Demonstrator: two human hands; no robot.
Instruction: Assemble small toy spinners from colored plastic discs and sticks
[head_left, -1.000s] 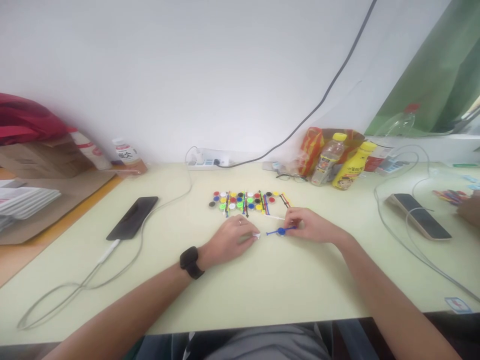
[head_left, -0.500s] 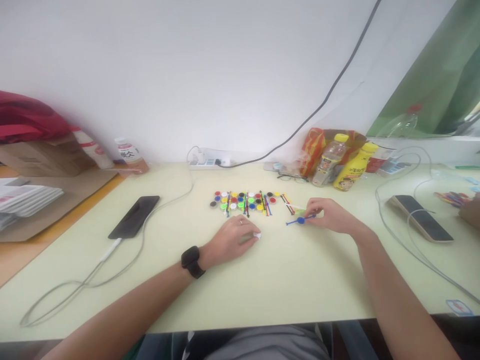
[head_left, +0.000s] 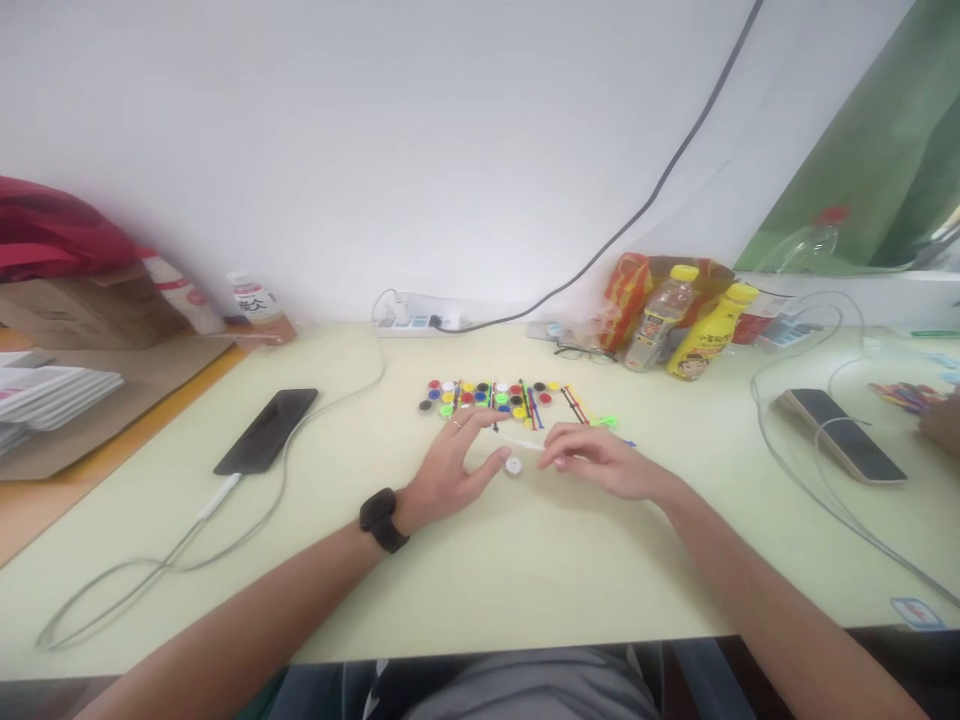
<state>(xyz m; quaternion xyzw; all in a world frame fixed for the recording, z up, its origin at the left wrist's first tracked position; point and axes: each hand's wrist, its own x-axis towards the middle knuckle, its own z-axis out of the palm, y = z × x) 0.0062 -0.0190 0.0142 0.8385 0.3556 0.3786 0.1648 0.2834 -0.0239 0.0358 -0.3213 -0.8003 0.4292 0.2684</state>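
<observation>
Now looking down at a pale green surface [head_left: 525,580]. Seeing, far left, a red bag [head_left: 45,230] on a cardboard box [head_left: 90,315], with a stack of papers [head_left: 52,390] nearer. Passing a black phone [head_left: 266,432] lying flat, plugged into a white cable [head_left: 225,490]. Wearing a black watch [head_left: 382,520] on the left wrist. Resting the left hand [head_left: 454,465] on the surface, released, fingers spread, gripping nothing, thumb tip just beside a small white cap [head_left: 513,465]. Finding that cap lying on the surface between the two hands, with a thin white stick [head_left: 525,445] just beyond it. Noting rows of coloured caps [head_left: 487,398] farther back, past the left fingers. Holding the right hand [head_left: 600,465] low, fingers loosely curled, fingertips at the right end of the white stick; not managing to tell whether pinching it or merely touching. Spotting a green piece [head_left: 606,422] just beyond the right knuckles, drink bottles [head_left: 709,335] by the wall, a second phone [head_left: 840,432] far right, and another person's hand [head_left: 941,420] at the edge.
</observation>
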